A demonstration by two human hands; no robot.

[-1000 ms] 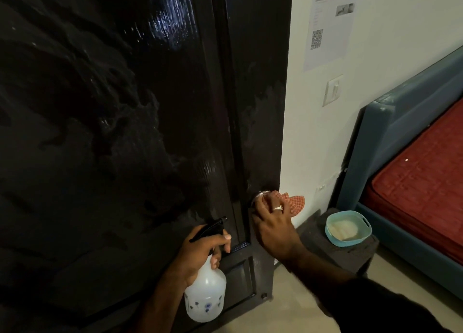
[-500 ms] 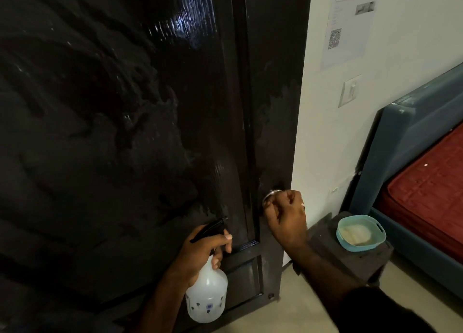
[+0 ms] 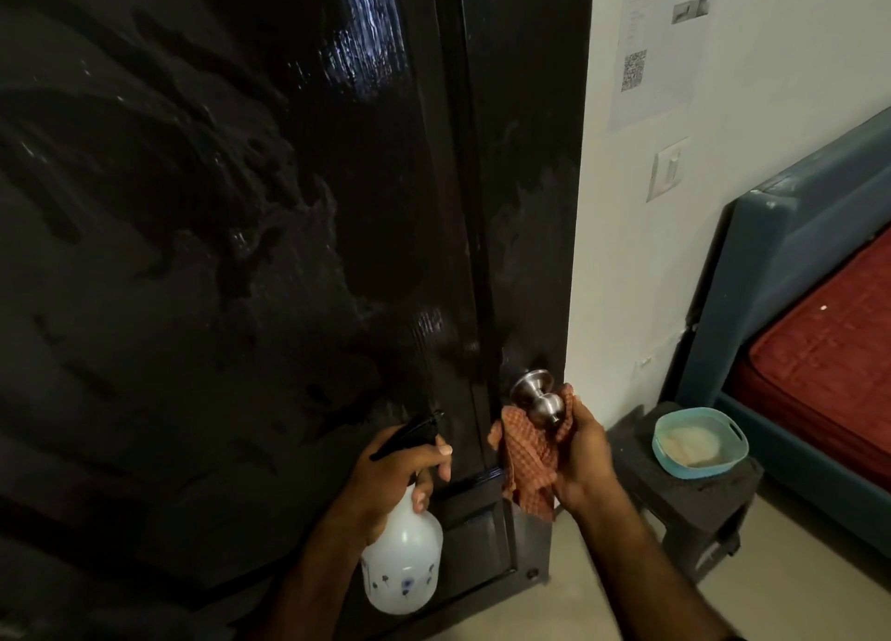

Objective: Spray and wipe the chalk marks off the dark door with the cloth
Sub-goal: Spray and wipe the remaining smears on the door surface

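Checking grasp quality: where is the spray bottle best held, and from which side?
By the narrow neck under the black trigger head, from behind, as the left hand holds the spray bottle: the neck fits the fingers, the wide body hangs below.

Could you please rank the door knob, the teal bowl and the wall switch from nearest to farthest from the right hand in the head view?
1. Door knob: beside the right hand, at the cloth.
2. Teal bowl: to its right, on the stool.
3. Wall switch: high up the wall.
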